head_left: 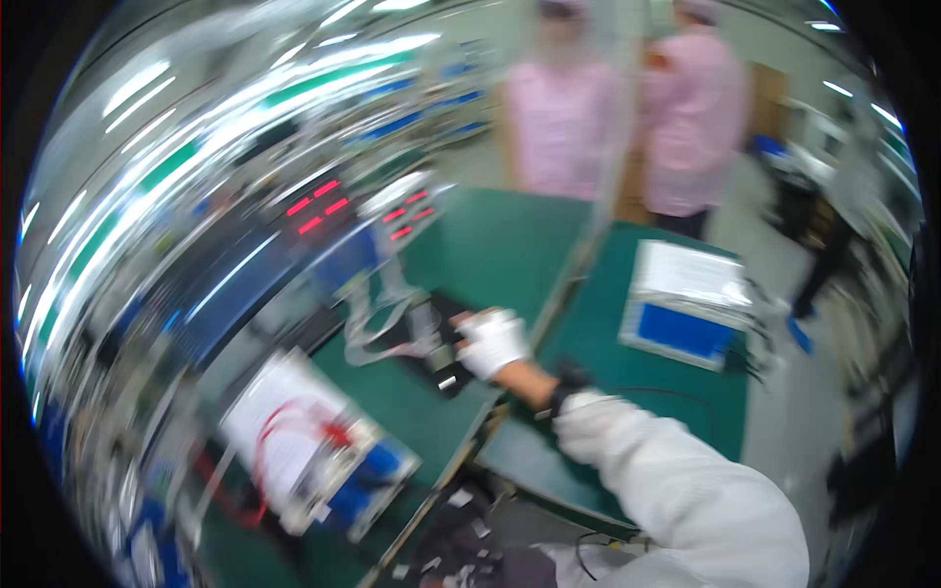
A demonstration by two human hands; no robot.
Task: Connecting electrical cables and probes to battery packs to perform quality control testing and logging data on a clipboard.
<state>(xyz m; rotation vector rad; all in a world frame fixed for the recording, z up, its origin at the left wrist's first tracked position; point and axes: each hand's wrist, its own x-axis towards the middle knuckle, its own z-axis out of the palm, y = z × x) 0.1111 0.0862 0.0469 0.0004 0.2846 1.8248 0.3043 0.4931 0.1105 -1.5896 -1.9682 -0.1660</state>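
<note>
My right hand (493,343), in a white glove that leaves the fingertips bare, reaches in from the lower right over the green table (495,245). Its fingers look curled at the edge of a dark flat piece (449,380); blur hides what they hold, if anything. A grey metal fixture (423,328) stands on that piece. Just left of it is a clear, curved bracket or tube (361,343). A black band (566,388) circles my right wrist, below a white sleeve (667,451). My left hand is out of view.
Two displays with red digits, one dark (319,206) and one white (407,211), stand beyond. A blue-and-white box with red cables (294,431) sits near left; another blue-and-white box (681,304) sits right. Two people in pink (559,127) (694,118) stand behind the table.
</note>
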